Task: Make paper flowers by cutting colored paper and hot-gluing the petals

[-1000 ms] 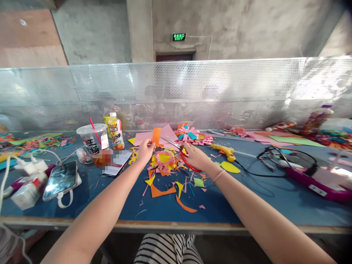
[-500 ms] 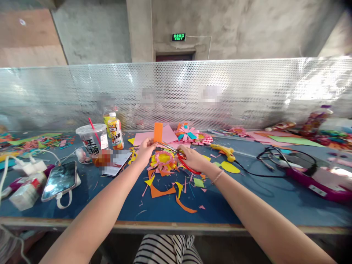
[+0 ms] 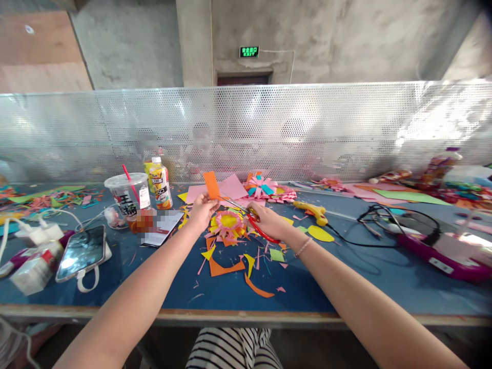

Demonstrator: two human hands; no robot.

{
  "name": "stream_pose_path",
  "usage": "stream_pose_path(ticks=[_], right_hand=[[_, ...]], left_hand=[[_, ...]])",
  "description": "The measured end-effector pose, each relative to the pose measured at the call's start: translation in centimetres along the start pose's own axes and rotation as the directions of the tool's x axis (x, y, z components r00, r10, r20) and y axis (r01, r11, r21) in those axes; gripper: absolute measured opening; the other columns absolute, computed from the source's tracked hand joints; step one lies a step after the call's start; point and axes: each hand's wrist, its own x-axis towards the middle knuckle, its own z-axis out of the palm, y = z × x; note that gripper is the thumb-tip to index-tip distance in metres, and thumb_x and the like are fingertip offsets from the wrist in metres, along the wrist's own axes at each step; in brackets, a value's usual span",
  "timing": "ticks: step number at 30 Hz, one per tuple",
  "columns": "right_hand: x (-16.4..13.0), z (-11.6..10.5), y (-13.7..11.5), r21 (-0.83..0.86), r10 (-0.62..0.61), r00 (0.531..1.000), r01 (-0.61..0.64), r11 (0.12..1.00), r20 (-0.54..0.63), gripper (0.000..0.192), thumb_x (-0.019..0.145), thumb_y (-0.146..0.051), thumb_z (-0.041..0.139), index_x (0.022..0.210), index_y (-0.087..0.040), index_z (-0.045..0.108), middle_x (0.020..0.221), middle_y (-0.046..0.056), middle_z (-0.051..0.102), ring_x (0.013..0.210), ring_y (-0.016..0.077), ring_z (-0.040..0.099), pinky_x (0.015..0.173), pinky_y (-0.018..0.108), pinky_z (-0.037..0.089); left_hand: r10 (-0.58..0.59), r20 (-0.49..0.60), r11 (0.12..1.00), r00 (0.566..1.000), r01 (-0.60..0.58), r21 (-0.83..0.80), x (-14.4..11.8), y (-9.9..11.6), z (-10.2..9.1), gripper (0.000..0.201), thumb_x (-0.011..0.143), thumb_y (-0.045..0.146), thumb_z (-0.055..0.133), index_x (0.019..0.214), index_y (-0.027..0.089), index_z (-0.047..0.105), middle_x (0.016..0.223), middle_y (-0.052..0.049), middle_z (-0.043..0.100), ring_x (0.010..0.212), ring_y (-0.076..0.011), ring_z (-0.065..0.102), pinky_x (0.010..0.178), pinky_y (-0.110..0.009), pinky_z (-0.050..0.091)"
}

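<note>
An orange paper strip (image 3: 211, 184) stands upright, its lower end pinched in my left hand (image 3: 203, 211). My right hand (image 3: 267, 221) grips red-handled scissors (image 3: 263, 231), whose metal blades point left to the strip's edge by my left fingers. Whether the blades touch the paper I cannot tell. Just below and between my hands lies a pink and yellow paper flower (image 3: 229, 224). Orange, yellow and green paper scraps (image 3: 226, 269) are scattered in front of it. Behind my hands are pink paper sheets (image 3: 234, 186) and a pink flower with blue strips (image 3: 261, 186).
To the left stand a plastic cup with a straw (image 3: 128, 197), a drink bottle (image 3: 159, 184) and a phone (image 3: 82, 253). A yellow glue gun (image 3: 313, 212) lies right of my hand, its black cable running toward a purple power strip (image 3: 442, 259). A perforated metal screen (image 3: 246, 133) edges the table.
The orange strip has tilted and shifted a little left with my left hand. The scissors stay in my right hand, their blades showing more clearly.
</note>
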Motion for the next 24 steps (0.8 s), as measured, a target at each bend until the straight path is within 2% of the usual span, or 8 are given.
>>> stream_pose_path(ticks=[3, 8, 14, 24], right_hand=[[0.0, -0.3, -0.1, -0.006, 0.010, 1.000, -0.010, 1.000, -0.025, 0.036, 0.082, -0.045, 0.045, 0.107, -0.019, 0.045, 0.101, 0.010, 0.061, 0.089, 0.0218, 0.058, 0.072, 0.029, 0.042], [0.0, -0.7, -0.3, -0.004, 0.026, 0.998, -0.026, 1.000, -0.049, 0.036, 0.082, -0.045, 0.045, 0.106, -0.019, 0.045, 0.100, 0.010, 0.062, 0.088, 0.0213, 0.058, 0.071, 0.028, 0.042], [0.0, -0.1, 0.0, -0.009, -0.008, 1.000, 0.008, 1.000, 0.000, 0.039, 0.081, -0.049, 0.045, 0.107, -0.020, 0.045, 0.104, 0.010, 0.061, 0.092, 0.0226, 0.058, 0.074, 0.030, 0.042], [0.1, 0.1, -0.4, 0.105, -0.027, 0.998, 0.022, 0.994, 0.048, 0.044, 0.079, -0.055, 0.044, 0.102, -0.018, 0.048, 0.095, 0.009, 0.059, 0.084, 0.0194, 0.056, 0.074, 0.030, 0.041]], left_hand=[[0.016, -0.012, 1.000, 1.000, -0.016, 0.018, 0.2, -0.1, -0.1, 0.028, 0.053, 0.005, 0.065, 0.075, 0.016, 0.052, 0.071, 0.002, 0.061, 0.064, -0.0073, 0.057, 0.059, -0.019, 0.042], [0.025, -0.009, 0.998, 1.000, -0.024, 0.065, 0.2, 0.0, 0.1, 0.030, 0.052, 0.004, 0.065, 0.077, 0.016, 0.052, 0.072, 0.002, 0.062, 0.062, -0.0072, 0.056, 0.056, -0.019, 0.039], [-0.032, 0.025, 0.981, 0.999, 0.027, 0.192, -0.7, 0.4, 0.6, 0.038, 0.050, 0.006, 0.067, 0.083, 0.015, 0.051, 0.071, 0.001, 0.060, 0.062, -0.0090, 0.057, 0.057, -0.020, 0.041], [-0.094, 0.068, 0.987, 0.993, 0.084, 0.139, -1.8, 0.5, 1.5, 0.037, 0.052, 0.011, 0.069, 0.083, 0.016, 0.049, 0.067, 0.002, 0.059, 0.062, -0.0094, 0.058, 0.057, -0.020, 0.044]])
